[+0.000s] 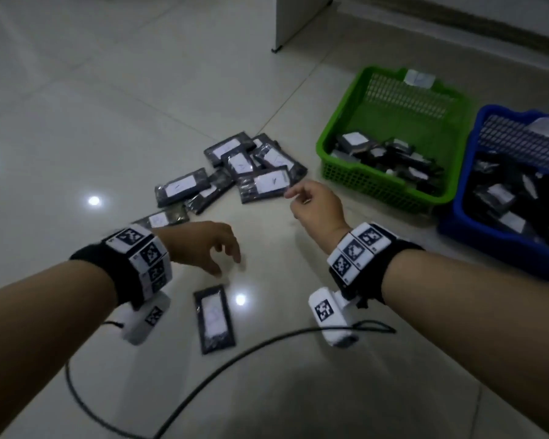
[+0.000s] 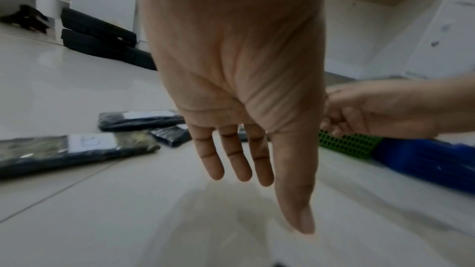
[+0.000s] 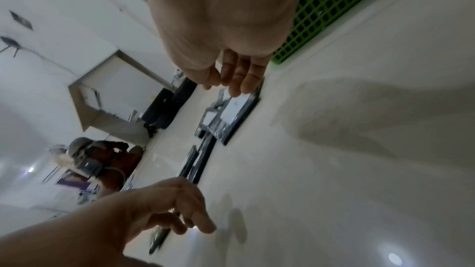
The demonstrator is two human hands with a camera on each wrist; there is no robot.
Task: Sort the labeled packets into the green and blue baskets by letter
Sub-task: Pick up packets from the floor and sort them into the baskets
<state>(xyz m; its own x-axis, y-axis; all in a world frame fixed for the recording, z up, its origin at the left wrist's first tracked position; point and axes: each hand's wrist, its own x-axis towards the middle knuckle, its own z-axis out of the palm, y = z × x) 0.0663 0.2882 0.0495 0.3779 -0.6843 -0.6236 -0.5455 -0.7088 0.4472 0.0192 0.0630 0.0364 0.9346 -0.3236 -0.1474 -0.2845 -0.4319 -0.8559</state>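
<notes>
Several dark packets with white labels lie in a loose pile [image 1: 235, 166] on the tiled floor. One packet [image 1: 214, 318] lies alone nearer me. My left hand [image 1: 210, 248] hovers above the floor between that packet and the pile, fingers straight and spread [image 2: 244, 161], holding nothing. My right hand [image 1: 314, 204] hangs just beside the nearest packet of the pile [image 1: 267, 184], fingers loosely bent [image 3: 239, 80] and empty. The green basket [image 1: 355, 179] and the blue basket [image 1: 457, 223] stand at the right, each with packets inside.
A black cable [image 1: 203, 391] curves over the floor near me. A white cabinet foot [image 1: 278, 49] stands at the back. Black cases [image 2: 97, 36] lie against the wall at the left. A paper label [image 1: 419, 78] hangs on the green basket's far rim.
</notes>
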